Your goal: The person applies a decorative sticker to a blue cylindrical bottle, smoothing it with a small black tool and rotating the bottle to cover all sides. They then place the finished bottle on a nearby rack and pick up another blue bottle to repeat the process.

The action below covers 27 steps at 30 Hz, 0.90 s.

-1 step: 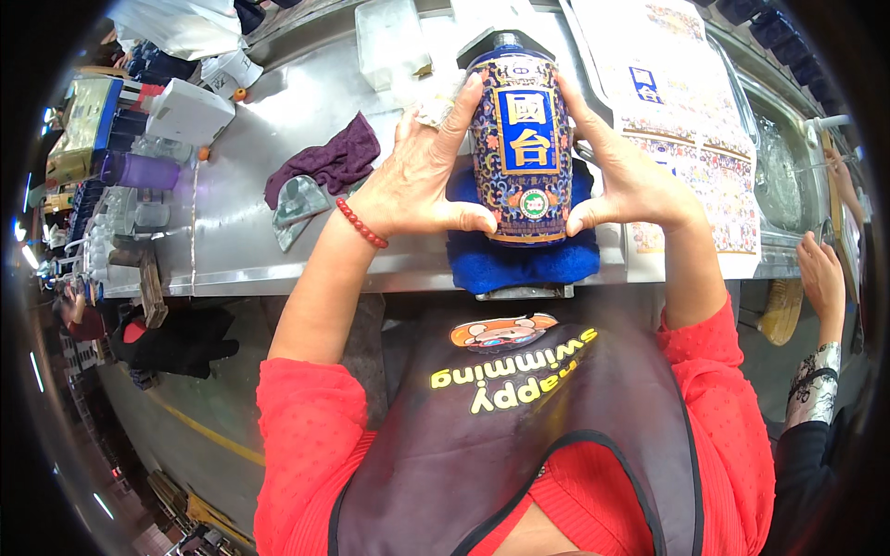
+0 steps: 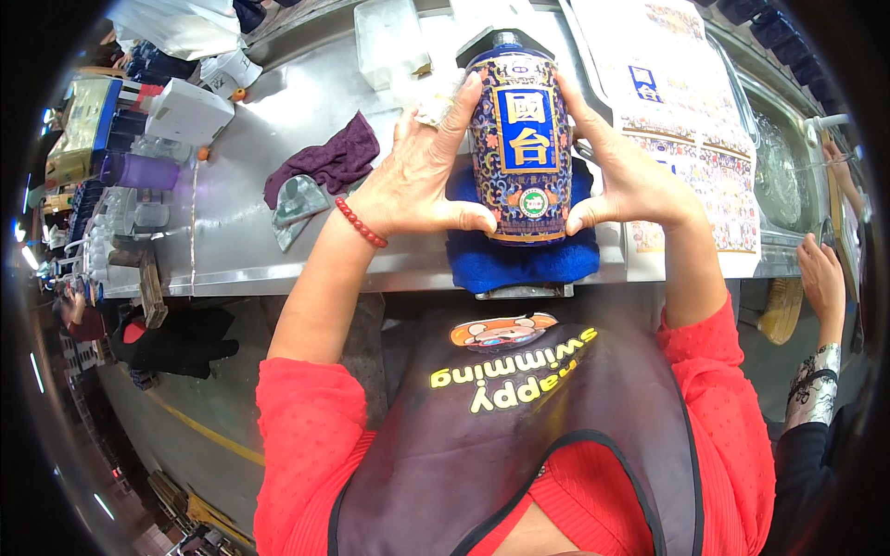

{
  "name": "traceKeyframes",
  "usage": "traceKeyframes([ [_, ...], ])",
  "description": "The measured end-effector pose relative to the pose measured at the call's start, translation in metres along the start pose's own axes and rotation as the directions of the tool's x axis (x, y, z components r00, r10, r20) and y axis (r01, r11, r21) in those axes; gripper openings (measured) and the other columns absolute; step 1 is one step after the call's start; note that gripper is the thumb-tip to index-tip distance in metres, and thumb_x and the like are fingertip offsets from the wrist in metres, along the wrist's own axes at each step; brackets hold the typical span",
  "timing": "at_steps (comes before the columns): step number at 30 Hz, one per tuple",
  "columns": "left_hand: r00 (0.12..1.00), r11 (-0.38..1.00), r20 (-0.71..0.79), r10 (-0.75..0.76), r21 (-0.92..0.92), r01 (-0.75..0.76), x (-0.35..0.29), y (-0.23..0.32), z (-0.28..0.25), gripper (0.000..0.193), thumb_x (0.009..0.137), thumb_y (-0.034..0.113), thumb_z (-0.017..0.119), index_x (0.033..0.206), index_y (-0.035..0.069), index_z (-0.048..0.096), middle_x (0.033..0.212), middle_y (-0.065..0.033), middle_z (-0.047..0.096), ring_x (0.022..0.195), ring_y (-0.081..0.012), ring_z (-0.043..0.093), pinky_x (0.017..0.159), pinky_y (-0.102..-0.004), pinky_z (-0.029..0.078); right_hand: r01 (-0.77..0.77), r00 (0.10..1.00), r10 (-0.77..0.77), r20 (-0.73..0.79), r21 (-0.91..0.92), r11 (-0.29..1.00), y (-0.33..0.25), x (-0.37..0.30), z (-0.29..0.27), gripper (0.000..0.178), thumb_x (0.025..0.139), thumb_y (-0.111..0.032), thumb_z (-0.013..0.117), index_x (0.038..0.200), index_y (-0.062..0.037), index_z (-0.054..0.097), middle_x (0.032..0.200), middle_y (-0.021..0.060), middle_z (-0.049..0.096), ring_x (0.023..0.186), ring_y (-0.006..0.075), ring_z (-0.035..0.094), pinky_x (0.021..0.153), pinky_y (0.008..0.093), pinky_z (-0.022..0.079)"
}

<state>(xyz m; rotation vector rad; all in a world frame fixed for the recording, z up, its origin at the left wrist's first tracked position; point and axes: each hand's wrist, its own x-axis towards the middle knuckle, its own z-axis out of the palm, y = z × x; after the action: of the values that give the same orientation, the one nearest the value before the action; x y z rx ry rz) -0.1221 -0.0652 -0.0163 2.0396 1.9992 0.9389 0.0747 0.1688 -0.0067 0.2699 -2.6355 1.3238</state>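
Observation:
Between my two hands lies a dark blue bottle (image 2: 521,190) covered in a colourful flower pattern, with a blue and gold label panel and its bare neck pointing away from me. My left hand (image 2: 422,176), with a red bead bracelet above it, presses the bottle's left side, thumb near the base. On the opposite side my right hand (image 2: 626,171) grips it the same way. A folded blue towel (image 2: 528,264) is under the bottle. Left of my left hand are a crumpled purple cloth (image 2: 334,159) and a greenish clear scraper-like piece (image 2: 297,206).
Printed patterned label sheets (image 2: 691,148) are spread right of my right hand. A clear plastic tub (image 2: 387,42) stands behind on the metal table (image 2: 241,232). At the right is a water-filled basin (image 2: 777,171); a co-worker's hand (image 2: 822,278) is near it. A white box (image 2: 190,111) sits left.

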Motion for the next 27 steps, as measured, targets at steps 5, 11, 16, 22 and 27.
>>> traceKeyframes([
  [5,0.999,0.999,0.031,-0.027,0.019,0.027,-0.002,0.0,-0.001,0.14,0.063,0.084,0.073,0.165,0.017,0.004,0.166,-0.0222,0.024,0.154,-0.0402,0.022,0.12,-0.0644,0.007,-0.02,1.0,0.02,0.014,0.003,1.0,-0.002,0.001,-0.001,0.143,0.058,-0.056,0.092,0.164,-0.0081,0.008,0.166,0.0234,0.02,0.151,0.0371,0.029,0.116,0.0442,0.037],
  [11,1.0,0.999,0.008,-0.025,0.023,0.024,-0.001,0.003,-0.002,0.139,0.063,0.082,0.074,0.165,0.016,0.005,0.164,-0.0232,0.026,0.153,-0.0413,0.024,0.119,-0.0666,0.007,-0.032,0.999,0.032,0.033,-0.003,0.999,-0.007,0.003,-0.005,0.145,0.058,-0.054,0.093,0.162,-0.0014,0.007,0.167,0.0247,0.016,0.153,0.0367,0.024,0.122,0.0446,0.03],
  [16,0.997,0.998,0.037,-0.064,0.009,0.064,0.001,0.01,-0.009,0.142,0.061,0.081,0.076,0.165,0.016,0.004,0.163,-0.0235,0.025,0.154,-0.041,0.019,0.118,-0.0683,0.007,-0.081,0.996,0.082,0.042,-0.028,0.996,-0.012,0.002,-0.008,0.142,0.059,-0.049,0.094,0.161,0.0023,0.01,0.164,0.0275,0.021,0.153,0.0397,0.024,0.124,0.0429,0.026],
  [22,0.985,0.99,0.115,-0.13,0.077,0.122,0.003,0.011,-0.009,0.153,0.058,0.085,0.076,0.163,0.005,-0.002,0.16,-0.0286,0.031,0.138,-0.0436,0.046,0.121,-0.0625,0.008,-0.091,0.994,0.093,0.058,-0.044,0.995,-0.014,0.004,-0.009,0.149,0.056,-0.051,0.094,0.162,0.0003,0.003,0.163,0.0299,0.022,0.152,0.0411,0.025,0.124,0.0421,0.026],
  [27,0.991,0.994,0.082,-0.108,-0.005,0.108,0.001,0.008,-0.005,0.152,0.058,0.083,0.077,0.164,0.01,-0.004,0.161,-0.0273,0.031,0.145,-0.0445,0.037,0.12,-0.0644,0.008,-0.137,0.988,0.136,0.078,0.007,0.991,-0.014,0.006,-0.008,0.152,0.055,-0.05,0.095,0.161,0.0004,-0.001,0.163,0.0303,0.021,0.153,0.0407,0.024,0.124,0.0413,0.025],
])
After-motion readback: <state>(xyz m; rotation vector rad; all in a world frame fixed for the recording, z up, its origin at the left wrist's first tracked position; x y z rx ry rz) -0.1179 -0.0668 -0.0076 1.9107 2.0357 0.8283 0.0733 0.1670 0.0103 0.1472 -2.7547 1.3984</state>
